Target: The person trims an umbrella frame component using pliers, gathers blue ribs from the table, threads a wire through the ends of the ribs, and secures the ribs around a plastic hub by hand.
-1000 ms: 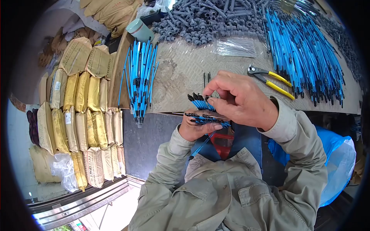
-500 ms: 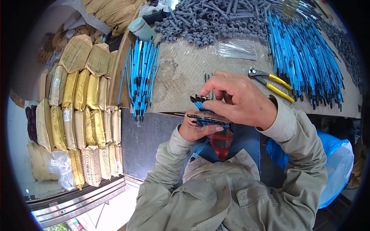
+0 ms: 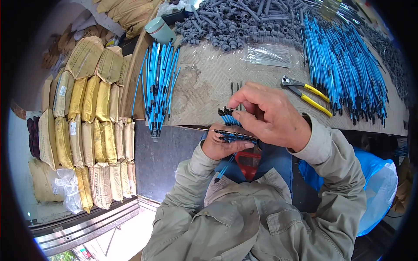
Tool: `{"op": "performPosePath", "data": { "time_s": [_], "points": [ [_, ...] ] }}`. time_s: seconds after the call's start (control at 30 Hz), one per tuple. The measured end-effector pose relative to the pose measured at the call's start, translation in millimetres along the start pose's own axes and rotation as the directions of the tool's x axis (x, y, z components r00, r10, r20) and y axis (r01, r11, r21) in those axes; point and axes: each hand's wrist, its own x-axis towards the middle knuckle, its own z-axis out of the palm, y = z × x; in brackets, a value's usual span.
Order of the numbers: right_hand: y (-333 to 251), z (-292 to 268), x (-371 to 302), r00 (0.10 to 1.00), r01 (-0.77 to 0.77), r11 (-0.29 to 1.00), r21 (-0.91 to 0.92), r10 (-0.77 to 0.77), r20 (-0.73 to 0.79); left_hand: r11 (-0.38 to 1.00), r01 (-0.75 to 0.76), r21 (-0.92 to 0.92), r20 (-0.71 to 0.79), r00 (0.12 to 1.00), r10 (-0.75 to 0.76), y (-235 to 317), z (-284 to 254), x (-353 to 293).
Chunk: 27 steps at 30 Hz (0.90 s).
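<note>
My left hand (image 3: 212, 148) is closed around a bundle of thin blue rods with black ends (image 3: 227, 118), over my lap at the table's front edge. A few rods in the bundle hang down below my left thumb. A thin wire-like piece (image 3: 205, 129) sticks out across this hand to the left. Just above, my right hand (image 3: 275, 116) is bent over the bundle, thumb and forefinger pinched together at its black tips. What lies between those fingertips is too small to make out.
On the table (image 3: 196, 95) are yellow-handled nippers (image 3: 311, 93), a large pile of blue rods (image 3: 346, 71), a smaller bunch (image 3: 160, 82), grey plastic fittings (image 3: 235, 26), fine clear strips (image 3: 268, 55) and a lidded cup (image 3: 160, 30). Packed paper bags (image 3: 89, 100) stand at left.
The black-tipped ends of the bundle have shifted slightly right. My right hand stays pinched by them, and my left hand keeps its grip.
</note>
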Motion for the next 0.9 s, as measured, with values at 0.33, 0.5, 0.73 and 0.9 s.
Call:
{"op": "performPosePath", "data": {
  "time_s": [0.33, 0.5, 0.73, 0.9],
  "points": [
    [7, -4, 6, 0.991, 0.06, 0.991, 0.12, -0.074, 0.11, 0.989, -0.001, -0.149, 0.099, 0.995, 0.016, -3, -6, 2],
    [2, -2, 6, 0.994, 0.057, 0.998, 0.025, -0.059, 0.096, 0.995, -0.026, -0.096, 0.085, 0.996, 0.034, 0, -7, 3],
    [-4, 4, 4, 0.998, -0.009, 1.0, -0.013, 0.01, 0.067, 0.995, -0.093, 0.029, 0.085, 0.992, 0.09, -8, -10, 0],
    [-2, -3, 11, 0.994, 0.045, 0.999, -0.024, -0.043, 0.105, 0.997, -0.047, -0.069, 0.098, 0.994, 0.054, -6, -10, 3]
  ]
}}
